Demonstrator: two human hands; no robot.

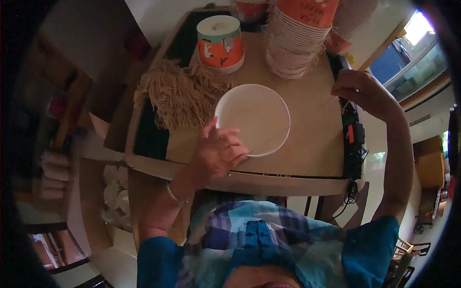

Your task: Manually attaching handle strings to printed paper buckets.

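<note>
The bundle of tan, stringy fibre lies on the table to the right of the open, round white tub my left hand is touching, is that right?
No, the side is wrong: the head view shows the bundle of tan, stringy fibre on the table to the left of the open, round white tub your left hand is touching.

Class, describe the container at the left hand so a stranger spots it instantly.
Start with the brown-topped table. By its near edge, the left hand holds the rim of a round container. Unlike the upturned orange tub and the tall stack beyond, this one shows its open mouth and pale inside.
</note>
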